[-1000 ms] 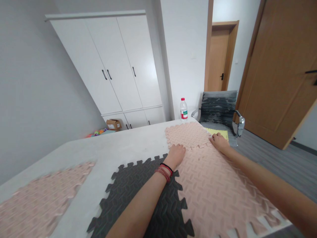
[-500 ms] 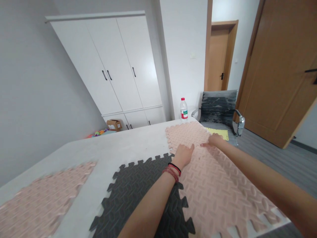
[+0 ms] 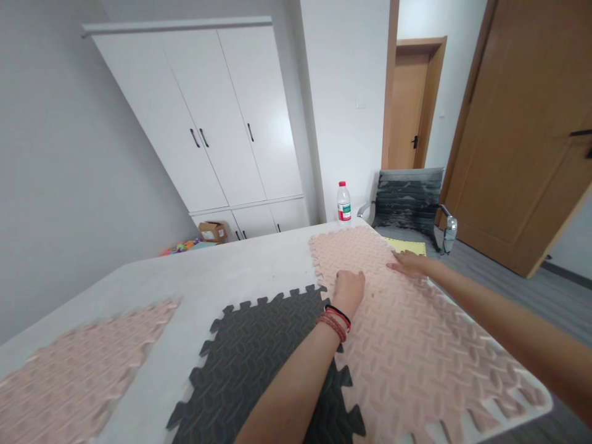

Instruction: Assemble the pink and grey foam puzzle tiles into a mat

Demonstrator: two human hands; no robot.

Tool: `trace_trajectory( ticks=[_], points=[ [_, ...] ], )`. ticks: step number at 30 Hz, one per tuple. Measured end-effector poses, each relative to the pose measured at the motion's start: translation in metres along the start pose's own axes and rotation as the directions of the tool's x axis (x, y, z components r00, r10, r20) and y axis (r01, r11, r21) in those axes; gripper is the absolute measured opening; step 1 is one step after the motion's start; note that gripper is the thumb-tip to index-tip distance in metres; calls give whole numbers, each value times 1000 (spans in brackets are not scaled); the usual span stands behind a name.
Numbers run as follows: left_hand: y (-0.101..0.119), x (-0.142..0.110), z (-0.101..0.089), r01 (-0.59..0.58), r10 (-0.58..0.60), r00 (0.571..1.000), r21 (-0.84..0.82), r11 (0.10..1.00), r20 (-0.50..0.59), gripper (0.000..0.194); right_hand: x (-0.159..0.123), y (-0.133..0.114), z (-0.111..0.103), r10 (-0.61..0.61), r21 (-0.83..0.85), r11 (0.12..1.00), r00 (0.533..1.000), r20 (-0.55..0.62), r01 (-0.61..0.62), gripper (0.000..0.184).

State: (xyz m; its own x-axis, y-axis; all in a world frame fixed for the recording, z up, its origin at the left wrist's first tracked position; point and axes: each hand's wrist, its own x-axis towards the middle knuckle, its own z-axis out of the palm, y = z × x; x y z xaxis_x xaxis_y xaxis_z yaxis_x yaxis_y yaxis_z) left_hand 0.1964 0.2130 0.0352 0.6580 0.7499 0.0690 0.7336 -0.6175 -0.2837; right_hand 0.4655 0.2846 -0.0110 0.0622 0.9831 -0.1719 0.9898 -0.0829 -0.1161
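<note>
Two pink foam puzzle mats meet along the right side of the table: a far pink mat [image 3: 345, 243] and a near pink mat [image 3: 411, 357]. My left hand [image 3: 350, 290], fingers curled into a fist, rests on the pink foam around where the two meet. My right hand [image 3: 409, 263] has its fingers stretched out and touches the foam by the right edge, holding nothing. Beside the near pink mat lies a dark grey puzzle mat [image 3: 259, 345] with toothed edges, partly covered by my left forearm.
Another pink mat [image 3: 87, 370] lies apart at the left of the white table [image 3: 222, 271]. A red-capped bottle [image 3: 343, 205] stands at the far end. Beyond are a yellow sheet [image 3: 409, 246], a grey chair [image 3: 409, 197] and a cardboard box [image 3: 213, 232].
My left hand has curled its extended index finger and shifted slightly right. My right hand has moved right, away from the left one, and its fingers have spread. The mats look unmoved.
</note>
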Motion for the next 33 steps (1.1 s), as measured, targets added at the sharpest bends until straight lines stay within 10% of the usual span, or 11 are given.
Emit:
trace_trajectory(
  ticks=[23,33],
  points=[
    [-22,-13,14,-90,77,993,-157,983,-87,37,15,46,45,-257,347,892,957,-137,289,92],
    [-80,-28,29,-155,165,986,-422,893,-12,46,11,41,42,-214,345,908,970,-113,240,93]
  ],
)
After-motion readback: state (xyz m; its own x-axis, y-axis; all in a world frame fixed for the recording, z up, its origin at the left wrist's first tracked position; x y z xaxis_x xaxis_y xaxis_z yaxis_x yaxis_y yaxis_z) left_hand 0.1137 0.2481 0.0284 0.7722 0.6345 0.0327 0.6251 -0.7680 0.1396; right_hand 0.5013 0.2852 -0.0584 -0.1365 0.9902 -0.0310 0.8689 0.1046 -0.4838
